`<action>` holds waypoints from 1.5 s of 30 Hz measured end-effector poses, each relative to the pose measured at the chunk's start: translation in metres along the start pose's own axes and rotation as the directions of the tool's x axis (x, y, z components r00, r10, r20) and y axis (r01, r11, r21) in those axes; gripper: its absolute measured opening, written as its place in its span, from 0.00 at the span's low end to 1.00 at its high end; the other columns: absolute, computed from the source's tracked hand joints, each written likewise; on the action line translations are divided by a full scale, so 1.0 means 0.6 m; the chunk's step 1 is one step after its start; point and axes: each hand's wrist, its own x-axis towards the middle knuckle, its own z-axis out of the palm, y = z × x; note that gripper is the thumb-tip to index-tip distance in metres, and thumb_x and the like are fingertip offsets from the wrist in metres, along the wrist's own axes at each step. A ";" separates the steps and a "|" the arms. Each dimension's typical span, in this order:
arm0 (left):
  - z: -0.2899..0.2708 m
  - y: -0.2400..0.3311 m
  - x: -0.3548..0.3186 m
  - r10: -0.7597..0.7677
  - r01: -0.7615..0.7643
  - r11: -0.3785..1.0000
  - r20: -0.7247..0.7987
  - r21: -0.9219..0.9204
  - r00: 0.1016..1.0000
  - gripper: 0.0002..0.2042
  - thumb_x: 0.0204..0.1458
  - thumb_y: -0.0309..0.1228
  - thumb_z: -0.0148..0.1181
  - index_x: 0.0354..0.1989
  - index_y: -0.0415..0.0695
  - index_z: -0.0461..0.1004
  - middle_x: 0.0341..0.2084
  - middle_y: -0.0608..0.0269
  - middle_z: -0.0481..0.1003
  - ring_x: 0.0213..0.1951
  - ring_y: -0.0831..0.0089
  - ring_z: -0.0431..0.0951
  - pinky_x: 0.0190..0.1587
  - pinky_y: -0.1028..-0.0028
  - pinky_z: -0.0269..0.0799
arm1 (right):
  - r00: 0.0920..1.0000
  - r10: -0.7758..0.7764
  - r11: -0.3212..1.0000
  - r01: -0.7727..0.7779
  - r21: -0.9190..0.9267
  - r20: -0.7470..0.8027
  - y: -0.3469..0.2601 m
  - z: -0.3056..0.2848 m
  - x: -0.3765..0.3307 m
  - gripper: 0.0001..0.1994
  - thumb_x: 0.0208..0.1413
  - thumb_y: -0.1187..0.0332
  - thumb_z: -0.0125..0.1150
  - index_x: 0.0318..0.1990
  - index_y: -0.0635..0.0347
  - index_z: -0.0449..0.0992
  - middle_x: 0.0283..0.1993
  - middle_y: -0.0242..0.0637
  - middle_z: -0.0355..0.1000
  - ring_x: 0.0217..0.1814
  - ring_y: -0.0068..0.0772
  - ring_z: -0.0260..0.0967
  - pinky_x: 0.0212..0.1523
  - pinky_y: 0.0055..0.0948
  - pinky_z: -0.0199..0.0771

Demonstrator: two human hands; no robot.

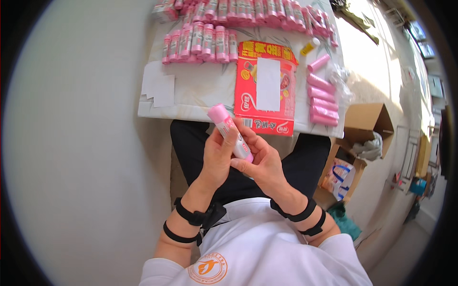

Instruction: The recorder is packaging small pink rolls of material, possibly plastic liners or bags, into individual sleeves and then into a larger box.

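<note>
Both my hands hold a pink roll (218, 114) over my lap, just in front of the table edge. It looks like rolled plastic bags, with a grey-white paper label wrapped round its middle. My left hand (217, 155) is closed round its left side, thumb lying along the label. My right hand (264, 161) grips the lower end, its thumb near the pink tip. Beyond the hands a flat red cardboard piece (242, 90) lies on the table, and on it rests a blank white paper slip (268, 86).
The white table (200, 102) bears several labelled pink rolls (207, 40) at the back. Bare pink rolls (323, 105) lie at the right, near a yellow glue stick (310, 46) and clear plastic (339, 78). White slips (162, 90) lie left; a cardboard box (365, 119) stands right.
</note>
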 end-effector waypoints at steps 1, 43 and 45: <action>-0.004 0.000 0.003 0.048 -0.047 0.998 0.052 -0.034 0.997 0.15 0.61 0.42 0.49 0.42 0.41 0.68 0.33 0.63 0.73 0.36 0.75 0.74 0.44 0.74 0.72 | 0.989 -0.148 0.989 0.147 -0.028 -0.022 0.012 0.001 0.010 0.26 0.46 0.73 0.69 0.52 0.70 0.65 0.45 0.40 0.71 0.48 0.28 0.71 0.49 0.27 0.73; -0.008 0.188 0.101 -0.403 0.492 0.860 0.409 -0.137 0.819 0.30 0.61 0.56 0.33 0.44 0.36 0.67 0.20 0.65 0.68 0.14 0.78 0.67 0.12 0.79 0.66 | 0.943 -0.329 0.940 0.332 -0.080 0.051 -0.198 0.030 0.155 0.28 0.52 0.62 0.64 0.57 0.66 0.64 0.45 0.41 0.69 0.36 0.21 0.68 0.33 0.20 0.70; -0.001 0.181 0.083 -0.441 0.517 0.850 0.403 -0.101 0.802 0.31 0.61 0.56 0.33 0.46 0.35 0.67 0.22 0.62 0.70 0.15 0.77 0.70 0.15 0.78 0.70 | 0.972 -0.219 0.964 0.229 -0.132 0.088 -0.205 0.012 0.135 0.26 0.51 0.61 0.65 0.55 0.65 0.67 0.42 0.38 0.70 0.35 0.20 0.68 0.32 0.19 0.70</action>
